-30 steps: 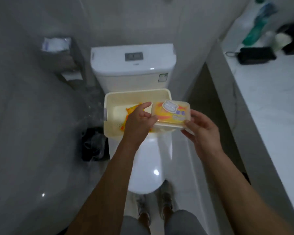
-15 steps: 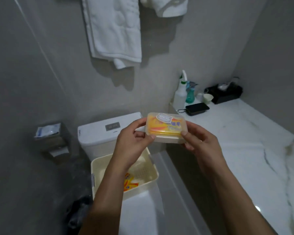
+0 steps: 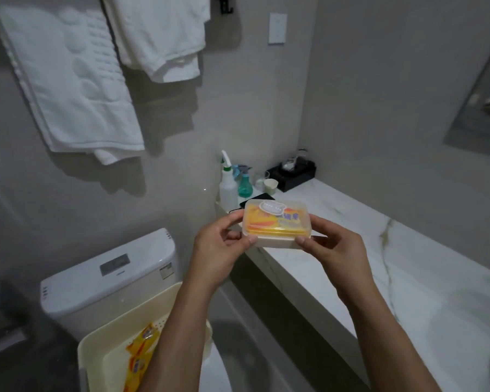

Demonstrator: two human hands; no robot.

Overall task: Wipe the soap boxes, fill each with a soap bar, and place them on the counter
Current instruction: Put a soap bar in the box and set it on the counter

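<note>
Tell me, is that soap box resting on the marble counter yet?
Apart. The head view shows the soap box held up by both hands, clear of the counter.

The bathroom is dim and grey, lit softly from above. The towels (image 3: 77, 80) cast blurred shadows down the wall. A small glint sits on the toilet tank (image 3: 108, 281). Wide-angle bending curves the frame edges; far corners look soft and noisy.

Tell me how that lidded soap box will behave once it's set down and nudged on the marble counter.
The soap box looks rigid, both hands pinching its ends without denting it. Low and flat-bottomed, it probably won't tip or roll. On the glossy counter it may slide easily.
</note>
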